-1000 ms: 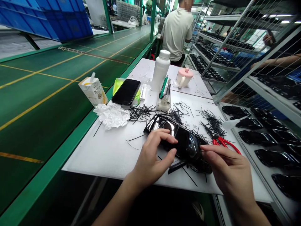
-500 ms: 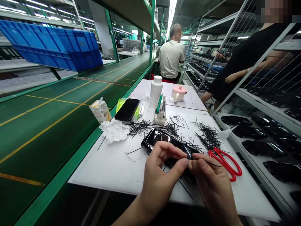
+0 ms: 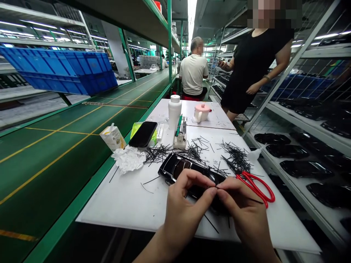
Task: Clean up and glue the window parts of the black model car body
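Observation:
Over a shiny black model car point(image 3: 171, 166) my left hand point(image 3: 183, 208) and my right hand point(image 3: 245, 212) meet, fingertips nearly touching. Both are closed in a pinch on a thin black strip point(image 3: 256, 200), whose free end pokes out past my right fingers. Its part between the fingertips is mostly hidden. The car lies on the white tabletop point(image 3: 117, 204), partly covered by my hands. Right of my right hand rest red-handled scissors point(image 3: 256, 186), their blades among loose black strips point(image 3: 237, 155).
Behind the car stand a white bottle point(image 3: 174, 111), a pink-lidded cup point(image 3: 202, 112) and a phone point(image 3: 143, 134). Crumpled tissue point(image 3: 128, 160) and a small carton point(image 3: 112, 137) lie left. A green conveyor point(image 3: 68, 146) runs alongside; racks of black car bodies point(image 3: 305, 171) flank the right. A person in black point(image 3: 255, 65) stands there.
My view has shifted slightly. My fingertips have drawn closer together on the strip. The person in black at the right stands more upright and farther left in view.

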